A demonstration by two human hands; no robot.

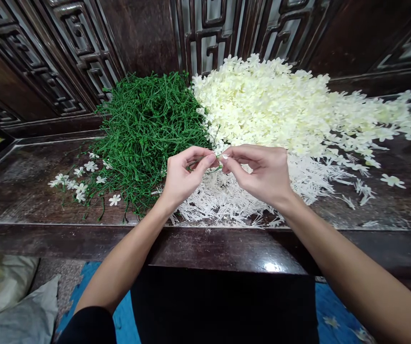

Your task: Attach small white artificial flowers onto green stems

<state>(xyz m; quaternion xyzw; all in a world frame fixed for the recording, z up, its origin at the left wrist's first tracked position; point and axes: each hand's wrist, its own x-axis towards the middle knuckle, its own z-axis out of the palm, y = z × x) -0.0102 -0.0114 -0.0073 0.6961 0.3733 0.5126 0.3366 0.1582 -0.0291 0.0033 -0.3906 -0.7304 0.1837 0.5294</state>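
Observation:
My left hand (184,174) pinches a thin green plastic stem (200,166) between thumb and fingers. My right hand (261,172) meets it fingertip to fingertip, pinching a small white part (224,156) at the stem's end; its exact shape is hidden. Both hands hover over a heap of white spiky plastic pieces (227,203). A mound of green stems (148,129) lies just behind my left hand. A large pile of cream artificial flowers (284,107) lies behind my right hand.
All of it rests on a dark wooden table (22,191) against carved wooden panels (80,52). Several finished stems with white blossoms (80,184) lie at the left. Loose flowers (392,180) scatter to the right. Grey sacks (8,301) sit on the floor, lower left.

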